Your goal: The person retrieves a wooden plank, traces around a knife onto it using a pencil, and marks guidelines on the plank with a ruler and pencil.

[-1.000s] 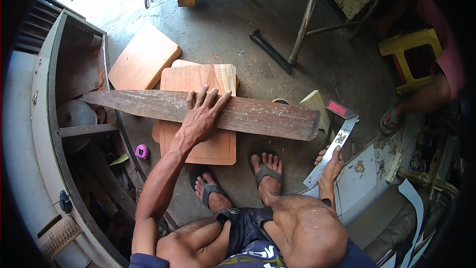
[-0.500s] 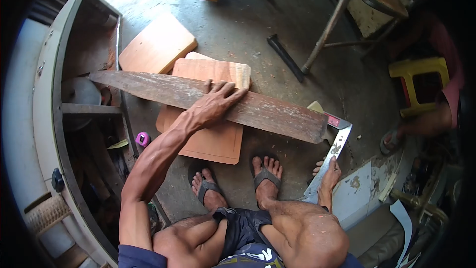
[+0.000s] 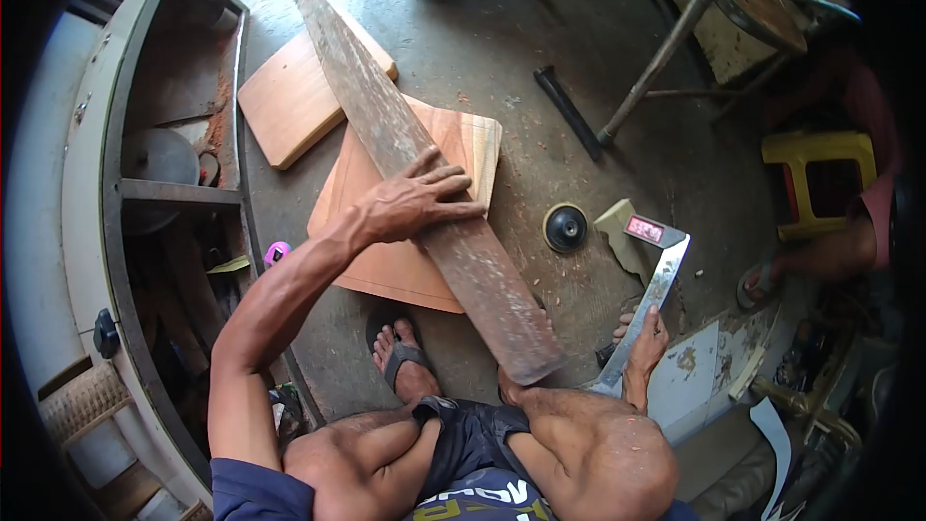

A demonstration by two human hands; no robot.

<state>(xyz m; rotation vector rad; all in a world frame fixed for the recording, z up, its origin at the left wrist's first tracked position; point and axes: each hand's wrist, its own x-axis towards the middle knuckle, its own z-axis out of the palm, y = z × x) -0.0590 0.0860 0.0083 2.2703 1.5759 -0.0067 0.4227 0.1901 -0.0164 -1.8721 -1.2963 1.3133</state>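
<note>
Our weathered plank (image 3: 482, 275) slanting from tapered far-left tip to blunt near-right end, across smooth wooden boards (image 3: 395, 265), our left hand (image 3: 410, 205) spread over it, our right hand (image 3: 643, 347) clasping an L-shaped metal square (image 3: 665, 275)

The plank (image 3: 362, 82) lies across my overlapping boards (image 3: 371, 256). Around them, a separate board (image 3: 280, 106) sits at eleven o'clock, the disc (image 3: 565, 229) at three, my try square (image 3: 664, 275) at four and the tape measure (image 3: 278, 253) at eight.
</note>
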